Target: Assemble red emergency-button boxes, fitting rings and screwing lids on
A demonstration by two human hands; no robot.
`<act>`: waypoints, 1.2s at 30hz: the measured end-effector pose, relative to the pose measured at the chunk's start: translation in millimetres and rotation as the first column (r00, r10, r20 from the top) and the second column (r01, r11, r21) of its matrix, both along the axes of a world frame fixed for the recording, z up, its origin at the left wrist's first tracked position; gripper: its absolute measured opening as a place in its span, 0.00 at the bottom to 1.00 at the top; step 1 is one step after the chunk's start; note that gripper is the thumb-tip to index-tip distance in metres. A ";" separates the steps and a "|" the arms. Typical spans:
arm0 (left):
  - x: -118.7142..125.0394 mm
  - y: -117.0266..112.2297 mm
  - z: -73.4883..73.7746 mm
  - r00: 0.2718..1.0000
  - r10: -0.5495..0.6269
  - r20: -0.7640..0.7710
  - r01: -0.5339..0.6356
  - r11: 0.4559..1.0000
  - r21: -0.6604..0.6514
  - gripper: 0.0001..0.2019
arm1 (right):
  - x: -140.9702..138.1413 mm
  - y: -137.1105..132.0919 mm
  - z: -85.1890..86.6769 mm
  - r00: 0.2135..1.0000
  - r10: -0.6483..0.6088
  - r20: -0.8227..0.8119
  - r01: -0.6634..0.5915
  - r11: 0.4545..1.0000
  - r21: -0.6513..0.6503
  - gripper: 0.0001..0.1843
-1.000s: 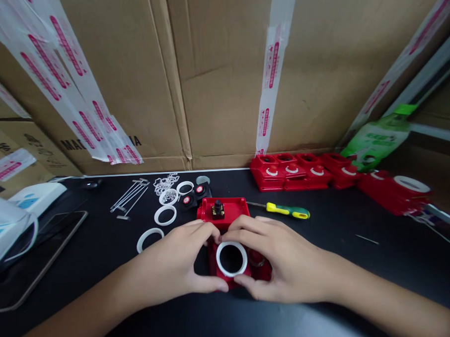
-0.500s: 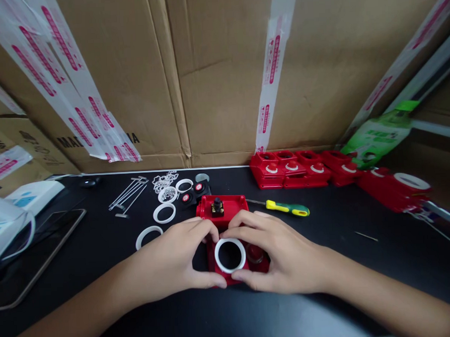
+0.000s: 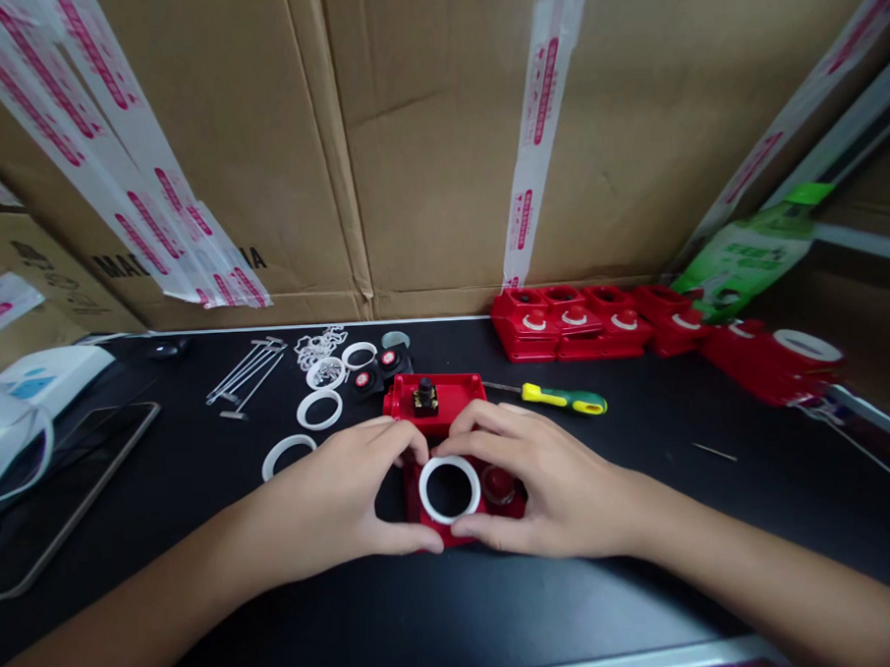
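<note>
A red plastic housing [image 3: 433, 534] lies on the table in front of me, with a white ring [image 3: 423, 492] on its left part and a red round knob [image 3: 497, 485] on its right part. My left hand [image 3: 349, 490] is curled round the housing's left side, thumb at the front and fingers behind. With fingers at the back and thumb at the front right, my right hand [image 3: 547, 477] grips the ring's edge. Just behind the hands sits an open red shell [image 3: 463, 397] holding a black switch [image 3: 425, 397]. Part of the housing is hidden by my hands.
Several white rings [image 3: 320, 423], a white chain [image 3: 320, 345] and metal T-shaped rods [image 3: 244, 372] lie left. A screwdriver [image 3: 562, 399] rests right of the shell. Red units [image 3: 530, 345] and a green bottle [image 3: 755, 251] stand at the back right, before cardboard [image 3: 438, 176].
The view has tilted slightly, so everything sits a little higher and further left. Both hands keep the same hold on the housing and ring.
</note>
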State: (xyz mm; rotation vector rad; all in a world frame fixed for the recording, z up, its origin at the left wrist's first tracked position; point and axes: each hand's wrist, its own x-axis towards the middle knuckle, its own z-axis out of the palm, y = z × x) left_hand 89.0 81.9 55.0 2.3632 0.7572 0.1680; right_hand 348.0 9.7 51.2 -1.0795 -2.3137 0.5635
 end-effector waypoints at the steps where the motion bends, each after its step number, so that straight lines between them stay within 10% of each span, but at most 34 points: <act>1: 0.1 0.0 0.0 1.000 -0.001 0.002 0.001 1.000 -0.001 0.23 | -0.3 -0.3 0.1 1.000 -0.001 0.003 0.001 1.000 0.000 0.23; 14: 1.0 0.9 -0.3 1.000 0.002 0.006 -0.002 1.000 0.014 0.24 | 0.0 -4.3 4.7 0.993 -0.052 0.102 0.046 0.997 0.062 0.34; 36: 0.7 -0.6 1.5 1.000 0.006 -0.010 -0.006 1.000 0.010 0.24 | -3.6 -4.9 2.5 0.999 -0.025 0.032 0.023 0.999 0.048 0.24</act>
